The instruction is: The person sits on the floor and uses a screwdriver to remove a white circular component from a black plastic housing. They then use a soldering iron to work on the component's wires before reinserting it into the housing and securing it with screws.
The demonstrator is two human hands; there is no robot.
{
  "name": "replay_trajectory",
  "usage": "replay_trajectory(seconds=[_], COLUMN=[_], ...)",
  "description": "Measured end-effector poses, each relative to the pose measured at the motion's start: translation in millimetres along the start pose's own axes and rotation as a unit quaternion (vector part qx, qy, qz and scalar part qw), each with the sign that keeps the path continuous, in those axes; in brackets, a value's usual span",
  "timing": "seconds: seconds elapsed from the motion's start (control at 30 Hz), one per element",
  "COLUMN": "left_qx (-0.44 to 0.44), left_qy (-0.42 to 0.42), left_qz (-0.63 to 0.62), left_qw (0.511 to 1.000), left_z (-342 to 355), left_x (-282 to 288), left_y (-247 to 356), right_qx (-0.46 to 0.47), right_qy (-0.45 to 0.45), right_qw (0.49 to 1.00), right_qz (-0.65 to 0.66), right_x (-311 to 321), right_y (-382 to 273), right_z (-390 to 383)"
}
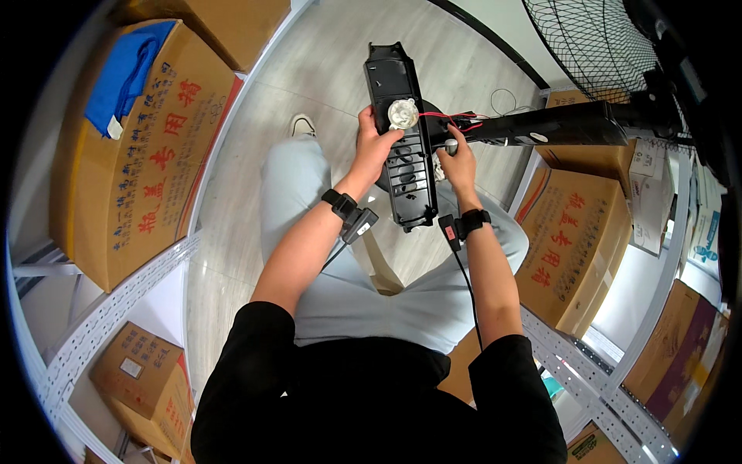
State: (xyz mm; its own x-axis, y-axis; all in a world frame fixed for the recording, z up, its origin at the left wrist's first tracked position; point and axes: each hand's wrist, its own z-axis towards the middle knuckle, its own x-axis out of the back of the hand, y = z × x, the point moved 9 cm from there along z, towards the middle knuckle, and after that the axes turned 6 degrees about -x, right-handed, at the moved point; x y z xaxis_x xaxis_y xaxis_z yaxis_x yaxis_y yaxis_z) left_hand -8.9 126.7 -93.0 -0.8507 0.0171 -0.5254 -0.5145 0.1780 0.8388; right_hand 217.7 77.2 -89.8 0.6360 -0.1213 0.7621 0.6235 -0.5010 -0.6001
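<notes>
A long black plastic housing (417, 174) with slots along its lower half is held up in front of my lap. My left hand (376, 148) grips its left edge, the thumb lying on the front below a clear round plastic part (403, 114). Red wires (454, 116) run from that part toward the black column of a fan (553, 127). To the right of the housing, my right hand (459, 161) is closed around a small grey round-ended part (451, 145); most of it is hidden by my fingers, so I cannot tell its kind.
The fan's wire cage (591, 42) is at the upper right. Large cardboard boxes (85, 201) stand on metal shelving (104, 329) at the left, with a folded blue cloth (120, 77) on top. More cartons (568, 247) are at the right. Black bands with small cabled devices circle both wrists.
</notes>
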Motion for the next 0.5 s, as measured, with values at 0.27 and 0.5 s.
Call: replay_trajectory(seconds=[0.27,0.5], left_qx=[0.038,0.098], left_qy=[-0.039,-0.029], left_qz=[-0.023,-0.066], left_qw=[0.998,0.993], left_z=[-1,-4], left_x=[-8,-9], left_y=[-2,-6], right_qx=[0.011,-0.023], right_qy=[-0.015,0.010], right_qw=[0.991,0.976], right_qz=[-0.131,-0.215], right_x=[-21,-21], right_y=[-20,-19], right_z=[32,49])
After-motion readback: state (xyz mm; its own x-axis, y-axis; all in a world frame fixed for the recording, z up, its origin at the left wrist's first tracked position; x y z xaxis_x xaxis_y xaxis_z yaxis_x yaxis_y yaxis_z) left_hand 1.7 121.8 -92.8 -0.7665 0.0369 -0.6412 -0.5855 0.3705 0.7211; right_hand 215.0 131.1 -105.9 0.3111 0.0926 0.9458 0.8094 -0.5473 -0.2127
